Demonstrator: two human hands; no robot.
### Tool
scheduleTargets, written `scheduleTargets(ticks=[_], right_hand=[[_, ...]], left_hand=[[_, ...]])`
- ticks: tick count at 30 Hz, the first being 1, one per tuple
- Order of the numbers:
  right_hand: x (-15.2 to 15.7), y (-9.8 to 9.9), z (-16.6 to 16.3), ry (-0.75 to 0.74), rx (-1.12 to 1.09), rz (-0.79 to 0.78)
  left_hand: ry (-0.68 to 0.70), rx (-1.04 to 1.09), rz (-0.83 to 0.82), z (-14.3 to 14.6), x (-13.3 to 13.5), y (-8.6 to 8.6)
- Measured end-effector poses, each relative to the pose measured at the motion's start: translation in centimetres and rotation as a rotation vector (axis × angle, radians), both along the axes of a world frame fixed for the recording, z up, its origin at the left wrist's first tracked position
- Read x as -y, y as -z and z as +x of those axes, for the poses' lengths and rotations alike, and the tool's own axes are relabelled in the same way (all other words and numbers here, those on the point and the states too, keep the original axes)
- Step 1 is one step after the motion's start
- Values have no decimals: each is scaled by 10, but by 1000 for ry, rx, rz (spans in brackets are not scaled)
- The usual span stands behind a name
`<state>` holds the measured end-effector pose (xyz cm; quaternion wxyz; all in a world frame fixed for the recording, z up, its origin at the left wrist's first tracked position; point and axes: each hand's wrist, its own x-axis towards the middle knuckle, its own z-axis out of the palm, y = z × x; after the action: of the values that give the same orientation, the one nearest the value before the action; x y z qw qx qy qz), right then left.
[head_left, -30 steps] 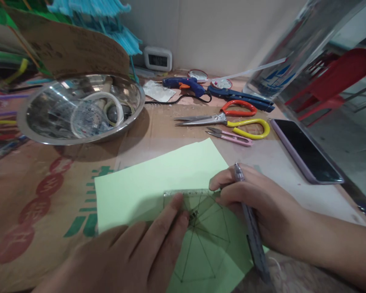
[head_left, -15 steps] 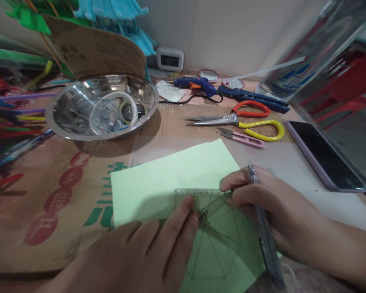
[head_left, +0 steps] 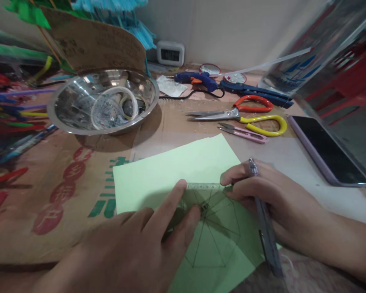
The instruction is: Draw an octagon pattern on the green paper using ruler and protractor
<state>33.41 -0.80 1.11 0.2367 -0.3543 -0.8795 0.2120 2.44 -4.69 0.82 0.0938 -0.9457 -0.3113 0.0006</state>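
A sheet of light green paper (head_left: 158,175) lies in front of me, with a pencil-thin polygon and spokes meeting at its centre drawn on it. Across the drawing sits a clear ruler (head_left: 204,186). My left hand (head_left: 134,244) presses on the ruler, index finger on its upper edge and thumb lower down, the two spread apart. My right hand (head_left: 268,195) holds a dark grey pen (head_left: 266,232) that slants across the fingers, pointed end up. The right fingertips touch the ruler's right end. Part of the ruler is hidden beneath my left hand.
Beyond the paper are scissors (head_left: 244,114), pink thread snips (head_left: 244,133), a blue glue gun (head_left: 198,78) and a navy tool (head_left: 256,92). A metal bowl (head_left: 56,108) with tape rolls stands left. A phone (head_left: 329,150) lies right, and a small clock (head_left: 171,53) by the wall.
My left index finger has slid left along the ruler's edge and spread away from the thumb. My right hand stays at the ruler's right end with the pen. The view has shifted slightly.
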Motion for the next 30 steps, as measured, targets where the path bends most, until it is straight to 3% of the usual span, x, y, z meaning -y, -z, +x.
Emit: scheduleTargets(ticks=[4,8,13,17,30], right_hand=[[1,1,2,13,-13,-12],[1,1,3,18,-9,-20],[1,1,2,17,-2,-27],[1,0,2,17,-10,-27],[1,1,2,11,19,-12]], left_hand=[[-31,28,-8,0,2,-4],[-9,-74,7,-1,1,-7],[41,44,37,-5,1,5],[-4,41,19,-5,4,11],[38,-108,0,-2,-1,-16]])
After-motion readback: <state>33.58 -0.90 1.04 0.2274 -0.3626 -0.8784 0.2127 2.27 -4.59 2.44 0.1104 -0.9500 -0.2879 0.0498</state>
